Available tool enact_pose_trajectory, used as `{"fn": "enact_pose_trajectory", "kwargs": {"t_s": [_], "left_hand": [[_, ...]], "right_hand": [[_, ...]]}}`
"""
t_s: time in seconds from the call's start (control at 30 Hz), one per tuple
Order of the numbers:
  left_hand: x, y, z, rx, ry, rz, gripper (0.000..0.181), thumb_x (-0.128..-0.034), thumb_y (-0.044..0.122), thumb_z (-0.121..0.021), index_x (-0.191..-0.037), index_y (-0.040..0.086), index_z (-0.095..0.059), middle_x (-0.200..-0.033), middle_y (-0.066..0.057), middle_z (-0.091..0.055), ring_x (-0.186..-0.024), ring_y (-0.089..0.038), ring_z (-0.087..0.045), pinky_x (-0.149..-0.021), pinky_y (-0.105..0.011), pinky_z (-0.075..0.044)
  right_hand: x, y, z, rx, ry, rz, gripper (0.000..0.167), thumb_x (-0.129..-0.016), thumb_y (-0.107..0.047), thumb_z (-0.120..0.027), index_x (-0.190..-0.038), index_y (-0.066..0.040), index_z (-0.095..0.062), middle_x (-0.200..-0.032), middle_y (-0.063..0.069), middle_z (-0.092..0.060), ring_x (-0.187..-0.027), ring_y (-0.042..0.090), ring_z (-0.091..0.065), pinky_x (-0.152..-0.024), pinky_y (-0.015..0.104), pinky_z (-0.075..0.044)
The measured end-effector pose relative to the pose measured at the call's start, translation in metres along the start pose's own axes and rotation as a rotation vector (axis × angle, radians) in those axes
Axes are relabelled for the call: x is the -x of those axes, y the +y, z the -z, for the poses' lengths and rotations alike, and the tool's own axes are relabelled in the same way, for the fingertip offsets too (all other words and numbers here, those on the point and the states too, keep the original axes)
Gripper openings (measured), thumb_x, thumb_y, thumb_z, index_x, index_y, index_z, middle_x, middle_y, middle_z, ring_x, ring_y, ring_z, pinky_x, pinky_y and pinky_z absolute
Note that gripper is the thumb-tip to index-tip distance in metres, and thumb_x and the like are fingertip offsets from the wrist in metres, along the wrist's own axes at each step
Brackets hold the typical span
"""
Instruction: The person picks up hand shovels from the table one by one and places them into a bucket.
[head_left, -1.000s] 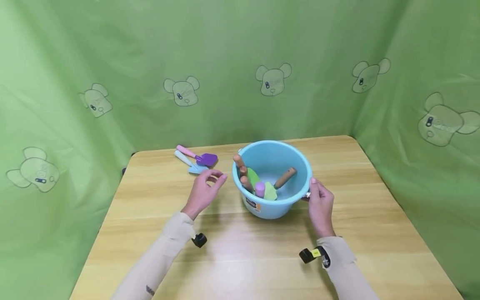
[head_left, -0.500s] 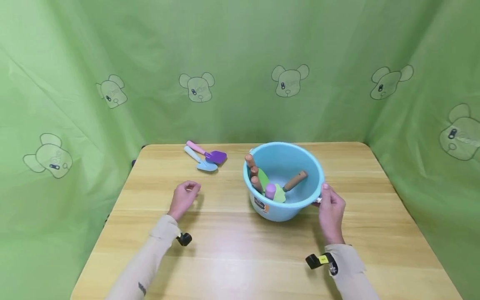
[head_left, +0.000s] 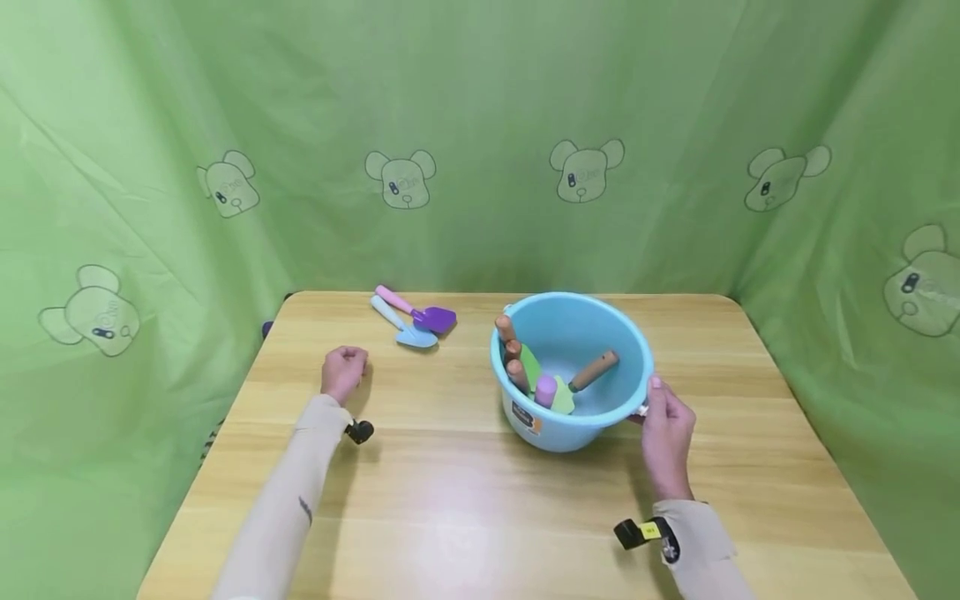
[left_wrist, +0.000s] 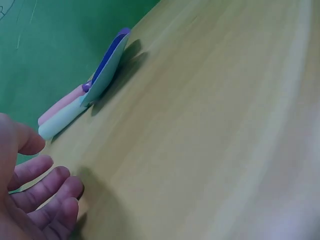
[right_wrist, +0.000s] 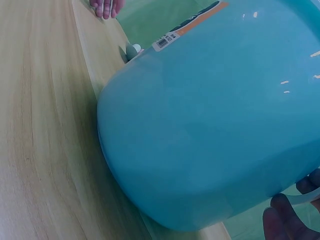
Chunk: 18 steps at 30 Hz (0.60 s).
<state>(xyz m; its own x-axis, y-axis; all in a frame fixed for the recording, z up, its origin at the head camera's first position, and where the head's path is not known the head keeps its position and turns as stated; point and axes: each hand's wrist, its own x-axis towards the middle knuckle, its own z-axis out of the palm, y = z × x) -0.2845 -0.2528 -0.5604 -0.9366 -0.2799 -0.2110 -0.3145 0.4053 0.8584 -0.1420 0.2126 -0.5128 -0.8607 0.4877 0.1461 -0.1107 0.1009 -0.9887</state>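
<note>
My right hand (head_left: 667,442) grips the light blue bucket (head_left: 551,433) at its right rim, with the thumb on the edge. In the right wrist view, fingers (right_wrist: 285,220) curl near its handle (right_wrist: 302,197). Inside the bucket lie several hand tools: brown wooden handles (head_left: 517,375), a purple handle (head_left: 546,390), green blades (head_left: 529,364) and a separate brown handle (head_left: 596,369). My left hand (head_left: 345,372) holds nothing, its fingers loosely curled, just left of two toy trowels. One trowel is light blue (head_left: 416,337); the other has a purple blade (head_left: 435,319) and pink handle.
Both trowels lie close together near the back edge of the wooden table (head_left: 450,500), left of the bucket. Green curtains (head_left: 480,233) with printed bear faces hang behind the table and along both sides.
My left hand has moved left, away from the bucket and past the front of the trowels. My right hand keeps its hold on the bucket. The head view has shifted slightly.
</note>
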Motion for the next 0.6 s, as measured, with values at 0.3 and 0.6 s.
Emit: {"fn": "enact_pose_trajectory", "kwargs": {"t_s": [0.3,0.6], "left_hand": [[-0.039,0.019,-0.023,-0.050,-0.015,-0.028,0.046,-0.1025,0.026,-0.056,-0.140,-0.001,-0.058,-0.139,-0.025,-0.061,-0.128,-0.040,-0.059,-0.114,-0.051,-0.050],[-0.069,0.024,-0.032,-0.137,0.035,-0.100,0.065,-0.1010,0.035,-0.057,-0.152,-0.004,-0.042,-0.152,-0.031,-0.041,-0.141,-0.050,-0.036,-0.120,-0.062,-0.037]], "right_hand": [[-0.002,0.000,0.002,0.000,0.027,-0.017,0.047,-0.109,-0.034,-0.052,-0.117,0.009,-0.070,-0.092,-0.009,-0.074,-0.084,0.003,-0.070,-0.071,0.017,-0.065],[0.000,0.000,-0.001,-0.001,0.026,0.010,0.046,-0.110,-0.029,-0.051,-0.113,0.012,-0.070,-0.089,-0.006,-0.075,-0.081,0.005,-0.071,-0.069,0.017,-0.064]]}}
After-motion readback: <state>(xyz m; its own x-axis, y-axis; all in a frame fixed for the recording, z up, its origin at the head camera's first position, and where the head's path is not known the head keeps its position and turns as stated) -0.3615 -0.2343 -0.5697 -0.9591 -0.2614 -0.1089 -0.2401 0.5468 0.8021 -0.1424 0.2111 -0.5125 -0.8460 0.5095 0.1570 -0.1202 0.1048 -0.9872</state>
